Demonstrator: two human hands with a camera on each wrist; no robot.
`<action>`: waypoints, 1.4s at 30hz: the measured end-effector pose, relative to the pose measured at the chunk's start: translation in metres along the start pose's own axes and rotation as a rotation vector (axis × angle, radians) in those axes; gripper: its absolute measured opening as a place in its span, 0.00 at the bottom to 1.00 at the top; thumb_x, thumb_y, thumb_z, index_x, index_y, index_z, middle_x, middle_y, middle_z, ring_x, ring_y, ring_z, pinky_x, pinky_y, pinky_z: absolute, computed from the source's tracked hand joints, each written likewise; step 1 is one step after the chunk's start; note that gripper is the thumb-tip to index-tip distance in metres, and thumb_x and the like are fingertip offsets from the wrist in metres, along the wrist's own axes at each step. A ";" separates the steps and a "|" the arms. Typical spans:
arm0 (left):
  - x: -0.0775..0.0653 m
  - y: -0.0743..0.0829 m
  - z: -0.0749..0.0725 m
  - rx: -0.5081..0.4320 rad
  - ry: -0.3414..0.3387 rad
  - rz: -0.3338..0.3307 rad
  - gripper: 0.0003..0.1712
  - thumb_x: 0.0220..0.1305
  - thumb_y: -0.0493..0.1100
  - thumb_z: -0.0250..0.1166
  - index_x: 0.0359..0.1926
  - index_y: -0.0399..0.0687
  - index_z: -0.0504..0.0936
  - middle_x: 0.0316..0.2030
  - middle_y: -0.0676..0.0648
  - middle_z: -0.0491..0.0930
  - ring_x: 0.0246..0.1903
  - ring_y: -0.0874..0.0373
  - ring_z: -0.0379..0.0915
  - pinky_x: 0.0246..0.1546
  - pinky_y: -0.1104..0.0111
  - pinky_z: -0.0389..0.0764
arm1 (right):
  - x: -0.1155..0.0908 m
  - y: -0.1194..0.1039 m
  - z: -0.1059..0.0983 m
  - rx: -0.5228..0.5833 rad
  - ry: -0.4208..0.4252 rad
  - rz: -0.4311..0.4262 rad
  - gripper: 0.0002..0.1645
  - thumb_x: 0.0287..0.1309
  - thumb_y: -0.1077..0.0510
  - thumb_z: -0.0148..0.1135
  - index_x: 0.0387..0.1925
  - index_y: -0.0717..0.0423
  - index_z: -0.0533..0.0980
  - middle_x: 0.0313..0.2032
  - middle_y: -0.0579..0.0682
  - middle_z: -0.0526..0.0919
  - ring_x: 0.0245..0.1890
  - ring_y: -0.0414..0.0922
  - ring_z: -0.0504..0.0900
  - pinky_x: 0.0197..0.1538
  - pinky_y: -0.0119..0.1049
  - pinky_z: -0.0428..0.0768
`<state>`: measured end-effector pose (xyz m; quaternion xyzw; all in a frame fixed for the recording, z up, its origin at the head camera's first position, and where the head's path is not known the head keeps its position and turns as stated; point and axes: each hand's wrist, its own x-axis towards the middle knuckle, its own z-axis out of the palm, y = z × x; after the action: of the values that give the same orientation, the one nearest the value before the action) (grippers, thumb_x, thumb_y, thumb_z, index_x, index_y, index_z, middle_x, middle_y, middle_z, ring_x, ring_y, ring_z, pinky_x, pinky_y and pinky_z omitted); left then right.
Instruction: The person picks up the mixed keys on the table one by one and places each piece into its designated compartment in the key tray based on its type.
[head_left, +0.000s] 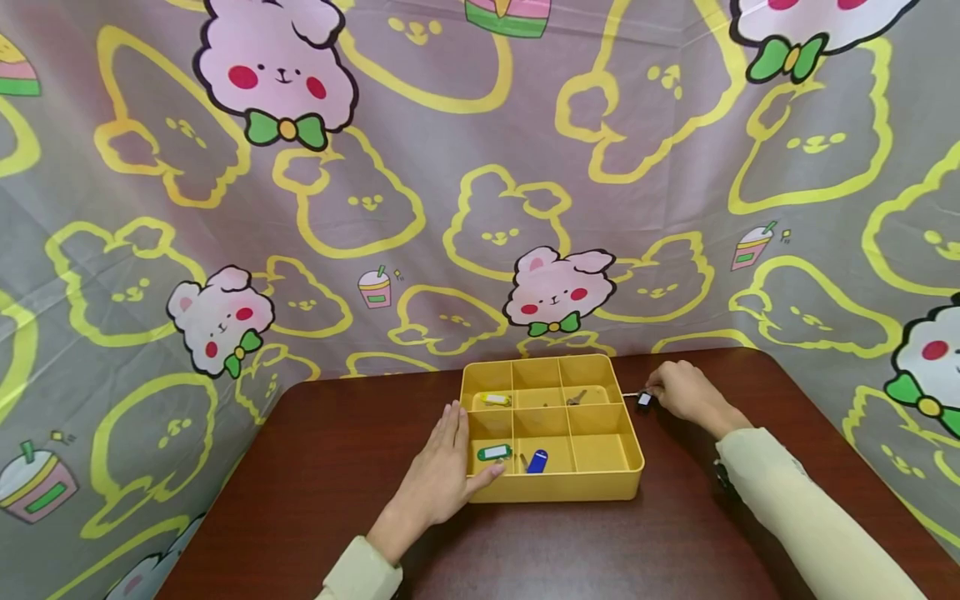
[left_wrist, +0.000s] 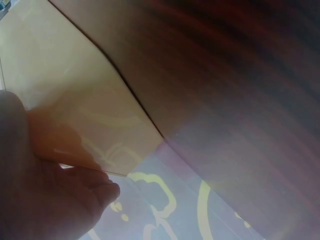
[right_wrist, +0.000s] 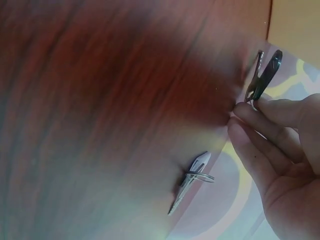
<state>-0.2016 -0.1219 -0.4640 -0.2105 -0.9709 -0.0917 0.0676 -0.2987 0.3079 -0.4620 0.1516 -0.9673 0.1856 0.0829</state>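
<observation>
My right hand (head_left: 688, 393) is just right of a yellow divided tray (head_left: 555, 485), at its back corner. Thumb and fingertips pinch the ring of a key (right_wrist: 254, 77) with a black tag (right_wrist: 270, 72), and both dangle from the fingers. Against the tray's left wall rests my left hand (head_left: 438, 467), fingers extended, thumb at the front rim. Inside the tray, a yellow key tag (head_left: 496, 400) is back left and a key (head_left: 577, 397) back right. A green key tag (head_left: 494, 452) lies front left, beside a blue one (head_left: 537, 461) in the front middle compartment.
On the table, the right wrist view shows another key with a pale tag (right_wrist: 192, 180) and ring near the right hand. The dark red wooden table (head_left: 330, 467) meets a patterned curtain (head_left: 420, 200) at its back and sides.
</observation>
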 end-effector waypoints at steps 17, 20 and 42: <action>-0.001 0.001 -0.001 -0.010 0.002 -0.008 0.64 0.71 0.80 0.47 0.82 0.30 0.50 0.84 0.32 0.45 0.85 0.40 0.40 0.82 0.50 0.57 | -0.003 -0.003 -0.007 0.017 0.083 0.017 0.07 0.64 0.66 0.66 0.34 0.60 0.89 0.34 0.55 0.92 0.39 0.55 0.89 0.45 0.56 0.86; -0.001 0.001 -0.001 -0.009 0.003 -0.008 0.64 0.71 0.80 0.47 0.82 0.30 0.50 0.84 0.32 0.45 0.85 0.40 0.40 0.82 0.50 0.57 | -0.003 -0.006 -0.009 0.026 0.085 0.011 0.07 0.65 0.65 0.66 0.34 0.60 0.90 0.35 0.55 0.92 0.40 0.55 0.89 0.46 0.57 0.86; 0.000 0.000 0.001 0.000 -0.001 0.000 0.64 0.71 0.81 0.45 0.82 0.30 0.50 0.83 0.31 0.45 0.84 0.38 0.42 0.82 0.49 0.58 | -0.007 -0.016 -0.023 0.191 0.104 0.074 0.10 0.70 0.65 0.63 0.42 0.62 0.89 0.37 0.56 0.92 0.27 0.41 0.80 0.28 0.32 0.75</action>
<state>-0.2014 -0.1217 -0.4649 -0.2106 -0.9709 -0.0918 0.0670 -0.2842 0.3040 -0.4374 0.1133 -0.9445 0.2876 0.1115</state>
